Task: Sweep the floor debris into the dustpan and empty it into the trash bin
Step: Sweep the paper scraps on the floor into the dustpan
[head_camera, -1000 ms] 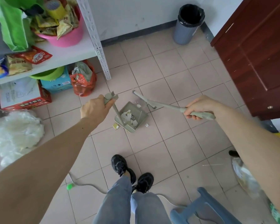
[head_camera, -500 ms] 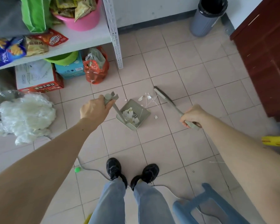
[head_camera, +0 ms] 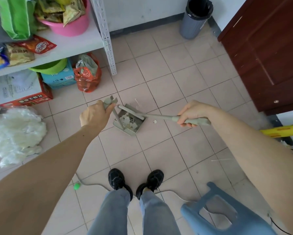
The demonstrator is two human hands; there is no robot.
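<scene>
The broom head has swung in over the dustpan mouth. Right hand grip closed on its handle, left hand clasping the dustpan's upright handle. Most scraps collected; one scrap lies beside; trash bin stands well apart, emptying remains.

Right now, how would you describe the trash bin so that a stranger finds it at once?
Look along the far white wall to its corner with the dark red wooden door. The trash bin stands there: a grey cylinder lined with a black bag, the only round upright container on the floor.

broom head now over dustpan mouth
</scene>
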